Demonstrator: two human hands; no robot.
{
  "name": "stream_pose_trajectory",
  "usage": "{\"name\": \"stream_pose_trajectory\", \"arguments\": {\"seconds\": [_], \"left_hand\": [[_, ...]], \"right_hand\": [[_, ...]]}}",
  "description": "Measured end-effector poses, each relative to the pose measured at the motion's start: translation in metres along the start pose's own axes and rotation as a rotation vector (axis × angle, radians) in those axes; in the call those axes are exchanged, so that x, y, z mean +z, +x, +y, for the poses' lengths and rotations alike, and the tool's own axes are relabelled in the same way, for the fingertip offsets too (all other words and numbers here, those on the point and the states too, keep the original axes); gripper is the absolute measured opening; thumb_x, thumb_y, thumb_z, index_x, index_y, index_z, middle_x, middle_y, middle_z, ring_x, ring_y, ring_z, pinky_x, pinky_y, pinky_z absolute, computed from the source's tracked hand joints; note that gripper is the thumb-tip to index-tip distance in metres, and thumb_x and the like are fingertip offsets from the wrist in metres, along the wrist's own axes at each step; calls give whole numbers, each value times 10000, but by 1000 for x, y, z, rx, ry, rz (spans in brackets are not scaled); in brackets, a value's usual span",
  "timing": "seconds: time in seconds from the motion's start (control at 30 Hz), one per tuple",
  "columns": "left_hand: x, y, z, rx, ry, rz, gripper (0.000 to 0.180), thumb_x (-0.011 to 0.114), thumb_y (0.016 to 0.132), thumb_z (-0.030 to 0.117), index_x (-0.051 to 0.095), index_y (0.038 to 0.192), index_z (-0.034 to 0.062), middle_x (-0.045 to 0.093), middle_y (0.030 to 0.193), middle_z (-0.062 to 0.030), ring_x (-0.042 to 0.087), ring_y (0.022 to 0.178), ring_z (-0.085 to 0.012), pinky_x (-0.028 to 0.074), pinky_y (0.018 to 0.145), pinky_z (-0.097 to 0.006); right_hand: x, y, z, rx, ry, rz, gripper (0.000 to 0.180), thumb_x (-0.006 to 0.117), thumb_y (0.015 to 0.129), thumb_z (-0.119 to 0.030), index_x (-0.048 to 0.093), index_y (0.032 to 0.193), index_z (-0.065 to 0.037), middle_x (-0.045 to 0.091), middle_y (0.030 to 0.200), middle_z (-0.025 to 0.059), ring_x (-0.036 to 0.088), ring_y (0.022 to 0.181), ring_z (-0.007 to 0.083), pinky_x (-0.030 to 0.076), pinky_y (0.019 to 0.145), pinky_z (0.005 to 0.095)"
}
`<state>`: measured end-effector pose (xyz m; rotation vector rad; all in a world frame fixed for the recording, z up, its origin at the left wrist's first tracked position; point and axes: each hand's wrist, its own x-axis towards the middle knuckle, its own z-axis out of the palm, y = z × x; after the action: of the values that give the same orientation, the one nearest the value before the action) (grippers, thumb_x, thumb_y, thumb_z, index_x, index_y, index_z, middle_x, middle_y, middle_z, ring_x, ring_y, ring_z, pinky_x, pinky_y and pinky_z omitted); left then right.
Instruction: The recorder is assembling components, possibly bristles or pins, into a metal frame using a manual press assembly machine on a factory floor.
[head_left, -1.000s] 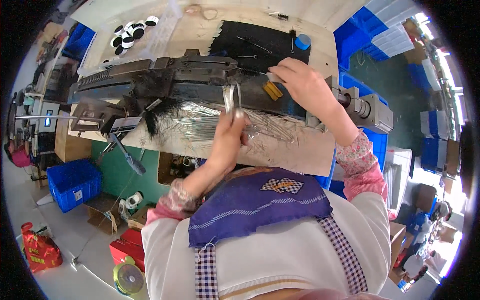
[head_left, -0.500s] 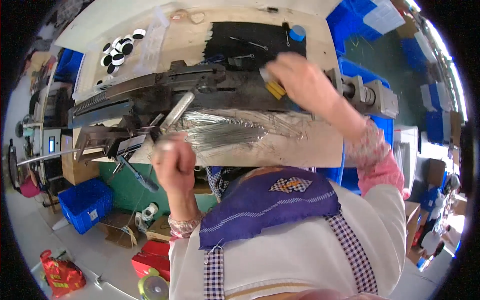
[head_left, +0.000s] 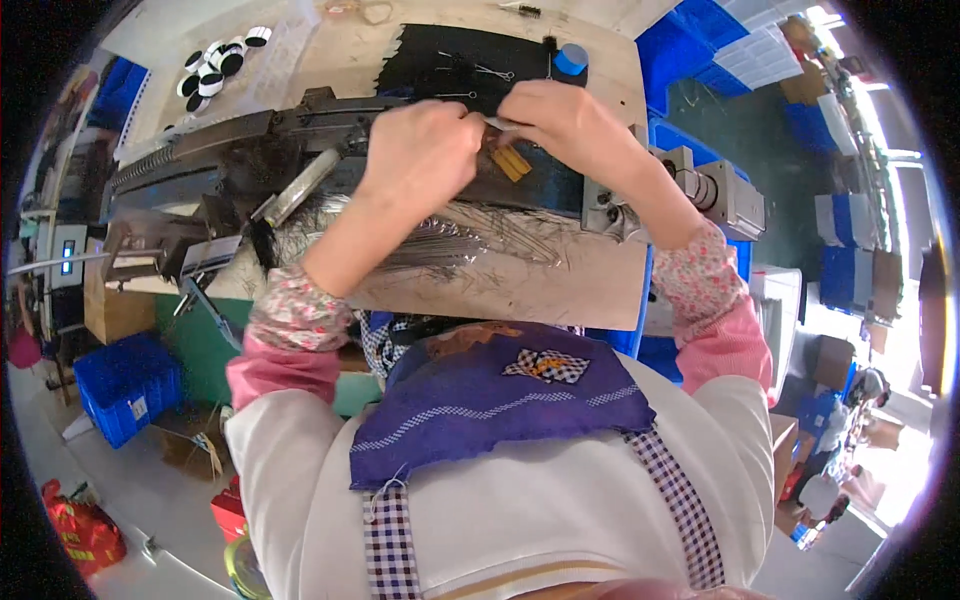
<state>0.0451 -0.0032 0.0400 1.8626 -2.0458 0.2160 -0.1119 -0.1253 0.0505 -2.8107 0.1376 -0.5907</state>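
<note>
Over the long dark metal fixture [head_left: 260, 150], my two hands meet. My right hand [head_left: 565, 120] pinches a thin pale piece [head_left: 503, 124] between thumb and fingers. Close against its other end, my left hand [head_left: 425, 145] is closed; its fingertips are turned away, so what they hold is hidden. Just below the fingers, yellow blocks [head_left: 511, 163] sit on the fixture. A silver lever handle [head_left: 305, 185] slants up to the left of my left forearm. Thin metal wires [head_left: 430, 245] lie in a pile on the bench under that forearm.
Behind my hands lies a black mat [head_left: 420, 60] with several looped wire pieces [head_left: 490, 72] and a blue round cap [head_left: 571, 59]. White rings with black faces [head_left: 215, 72] stand in a clear tray [head_left: 285, 50]. At the right is a metal cylinder unit [head_left: 715, 190].
My left hand has left the lever handle's lower end and moved up and right to meet my right hand. The right hand has shifted slightly left. The whole view has shifted a little.
</note>
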Motion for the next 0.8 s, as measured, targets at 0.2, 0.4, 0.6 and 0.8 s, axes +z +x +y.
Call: {"name": "stream_pose_trajectory", "arguments": {"seconds": [0.2,0.4,0.6,0.8], "left_hand": [[-22,-18,-34,146,165,571,63,603,798,101,654,773,73,653,774,-45,600,688,-182,509,595,-294],[6,-96,8,-834,-1618,202,385,488,956,368,640,866,26,562,632,-46,452,462,-113,389,448,-261],[-40,-59,5,-855,-2610,67,478,476,925,481,571,1035,26,452,554,-19,342,371,-84,259,334,-227],[53,-95,-7,-667,-1059,61,281,639,864,146,489,1040,-13,589,661,-56,519,479,-124,394,417,-275]], "right_hand": [[20,21,-7,14,196,204,144,649,798,-123,649,920,-48,653,876,98,627,827,295,509,746,360],[47,37,-3,116,228,151,188,663,815,-169,664,926,-18,659,855,118,630,802,290,506,734,344],[49,36,-1,185,227,73,171,663,810,-163,668,883,-8,664,852,126,634,802,302,507,729,355],[45,42,-13,130,94,100,153,644,776,-130,670,905,-54,648,862,114,638,804,296,515,704,364]]}}
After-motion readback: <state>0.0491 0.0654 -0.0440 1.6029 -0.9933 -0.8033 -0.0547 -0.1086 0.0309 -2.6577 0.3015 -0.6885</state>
